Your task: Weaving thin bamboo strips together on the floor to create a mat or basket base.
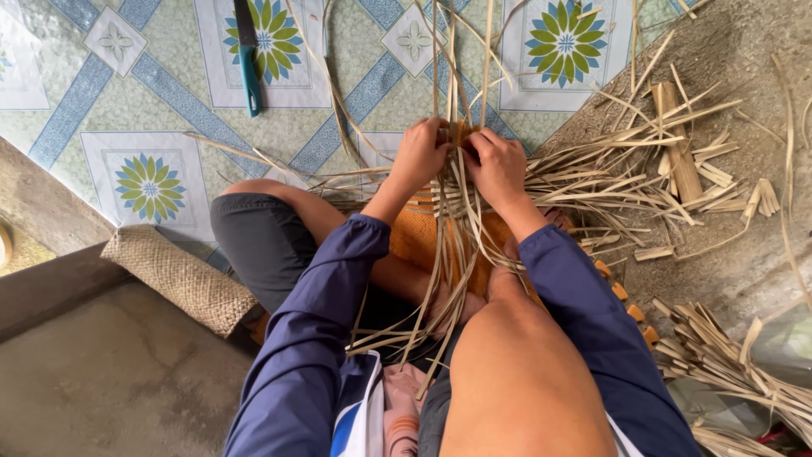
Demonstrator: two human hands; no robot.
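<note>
Patterned floor mat (pixel 169 118): knife (pixel 248 55), bamboo strips (pixel 643 178)

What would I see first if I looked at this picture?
First, the left hand and right hand side by side in the middle, gripping pale bamboo strips that fan out over the person's legs. Then the knife with a teal handle lying on the flowered mat at the top.

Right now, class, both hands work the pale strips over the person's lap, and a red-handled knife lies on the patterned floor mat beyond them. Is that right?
Not quite. The head view shows the knife has a teal handle, not red. The rest stands: the left hand and right hand both work the pale strips, and the knife lies on the patterned floor mat beyond them.
</note>
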